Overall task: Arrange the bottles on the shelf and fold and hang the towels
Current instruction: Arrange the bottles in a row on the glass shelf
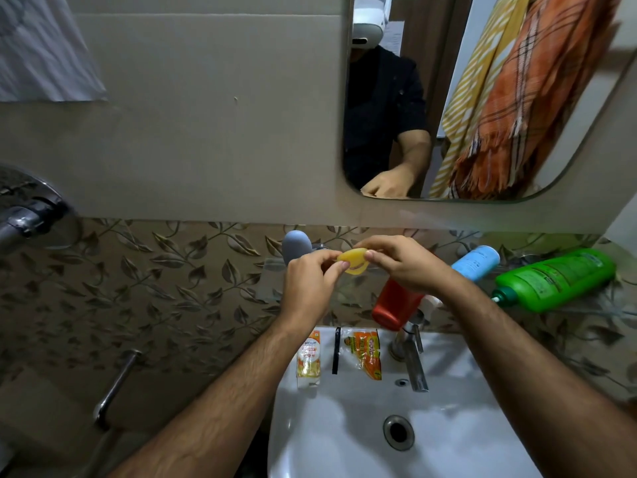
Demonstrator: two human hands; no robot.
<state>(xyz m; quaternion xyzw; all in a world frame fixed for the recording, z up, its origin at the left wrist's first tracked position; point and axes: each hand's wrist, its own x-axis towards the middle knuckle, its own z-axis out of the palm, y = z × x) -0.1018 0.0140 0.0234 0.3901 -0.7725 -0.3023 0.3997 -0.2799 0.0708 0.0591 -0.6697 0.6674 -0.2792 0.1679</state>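
Observation:
Both hands meet above the glass shelf (272,267) and pinch a small yellow oval object (352,259): my left hand (310,284) at its left side, my right hand (401,262) at its right. A grey-blue bottle (296,248) stands upright just behind my left hand. Under my right wrist a red bottle (393,307) lies on the shelf. Further right lie a light blue bottle (477,262) and a large green pump bottle (555,279). A white towel (41,50) hangs at the top left. An orange plaid towel (537,98) and a yellow striped towel (482,84) show in the mirror.
Below is a white sink (344,426) with a chrome tap (412,357). Two orange sachets (308,357) (365,351) and a thin black item (336,350) lie on its back rim. A shower valve (31,212) and a metal bar (115,384) are on the left wall.

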